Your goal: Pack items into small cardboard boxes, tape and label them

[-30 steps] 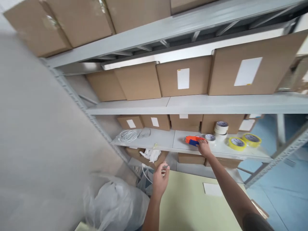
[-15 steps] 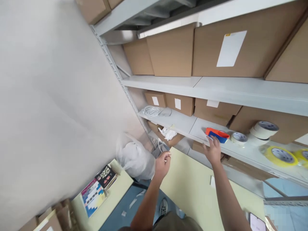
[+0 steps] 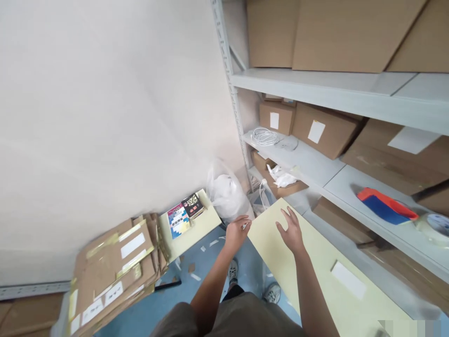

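My left hand [image 3: 238, 231] is closed, thumb and fingers drawn together in a pinch at the near-left corner of the pale yellow table [image 3: 273, 243]. Whatever it pinches is too small or hidden to make out. Over the same table, my right hand [image 3: 290, 231] holds nothing, its fingers spread apart. To the right, an orange-and-blue holder [image 3: 386, 206] lies on the shelf, clear of both hands. Just beyond my left hand, a white plastic bag [image 3: 228, 192] stands against the wall.
Cardboard boxes [image 3: 317, 128] line the grey shelf rack [image 3: 294, 86]. A coiled white cable [image 3: 264, 136] and a tape roll [image 3: 435, 227] lie on its middle shelf. Books [image 3: 178, 220] rest on a small table [image 3: 206, 217], beside flattened cartons [image 3: 115, 262]. Paper scraps litter the blue floor.
My right hand has moved left, away from the orange-and-blue holder, to above the table. The view has turned left and downward. My left hand stays pinched.
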The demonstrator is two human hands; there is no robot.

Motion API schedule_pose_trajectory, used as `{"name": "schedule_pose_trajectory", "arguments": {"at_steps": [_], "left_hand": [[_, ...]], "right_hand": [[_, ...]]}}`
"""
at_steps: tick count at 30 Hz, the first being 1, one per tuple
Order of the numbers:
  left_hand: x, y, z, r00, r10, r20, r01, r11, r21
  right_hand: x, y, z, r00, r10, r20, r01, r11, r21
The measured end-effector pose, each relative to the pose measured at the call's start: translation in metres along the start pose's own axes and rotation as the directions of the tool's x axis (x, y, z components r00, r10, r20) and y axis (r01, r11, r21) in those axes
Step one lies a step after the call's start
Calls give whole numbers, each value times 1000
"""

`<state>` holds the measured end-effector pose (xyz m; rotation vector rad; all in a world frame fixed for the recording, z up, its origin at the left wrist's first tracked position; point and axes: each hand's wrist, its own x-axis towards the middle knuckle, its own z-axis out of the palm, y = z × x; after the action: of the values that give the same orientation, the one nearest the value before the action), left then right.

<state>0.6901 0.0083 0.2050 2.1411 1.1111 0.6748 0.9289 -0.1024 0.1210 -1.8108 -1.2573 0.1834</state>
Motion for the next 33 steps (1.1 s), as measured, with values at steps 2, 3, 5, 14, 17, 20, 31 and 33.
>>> {"name": "schedule_pose_trajectory", "arguments": {"at_steps": [2,3,5,14,17,20,31,33], "left_hand": [[-3,-22,-12,999,-25,-34,25,1000,-5],[-4,-33,-19,998,-36,-51,35,999,-14],[-3,-55,-33,995,-58,-76,56,998,-34],[12,-190,-134,977,-145,-154,132,987,-92],[7,-243,-165,953,-234,-192,208,967,-147],[1,-291,-191,924,-335,-182,294,930,-221],[-16,-424,-213,726,-683,-77,563,655,-504],[-15,-441,-202,672,-739,-35,598,571,-562]], "right_hand": [[7,-14,12,998,-27,52,27,1000,-11],[10,-20,18,997,-34,71,36,999,-21],[18,-33,32,994,-41,97,46,998,-45],[51,-115,152,965,-111,236,139,985,-103],[69,-147,207,937,-146,316,186,978,-100],[83,-178,265,910,-174,377,218,973,-77],[101,-210,462,623,-84,778,240,967,-87],[106,-209,491,534,30,845,243,952,-188]]}}
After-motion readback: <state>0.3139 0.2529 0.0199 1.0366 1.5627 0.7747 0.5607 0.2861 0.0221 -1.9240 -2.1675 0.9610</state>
